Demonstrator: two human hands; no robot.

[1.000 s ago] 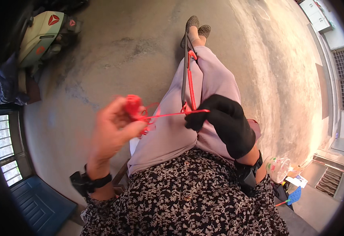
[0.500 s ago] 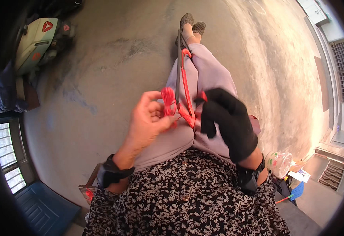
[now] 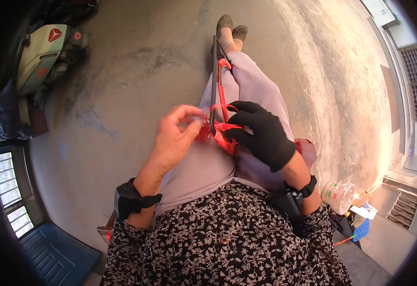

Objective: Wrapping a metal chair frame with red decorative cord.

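1. Red cord [image 3: 203, 135]: bunched at near end of dark bar [image 3: 213, 90]; uneven pulling could snag loose loops.
2. Left hand [image 3: 174, 138]: left of bar; fingertips at cord, grip unclear.
3. Right hand [image 3: 269, 139], gloved: right of bar, fingers clamped on cord.

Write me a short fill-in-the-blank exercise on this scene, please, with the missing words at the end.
1. Unlike the bare left hand, the right hand is covered by a black ____.
2. The cord by the left hand's fingertips is ____ in colour.
3. Between the picture's left and right edges, the pale vehicle stands nearer the ____ one.

Missing words: glove; red; left.
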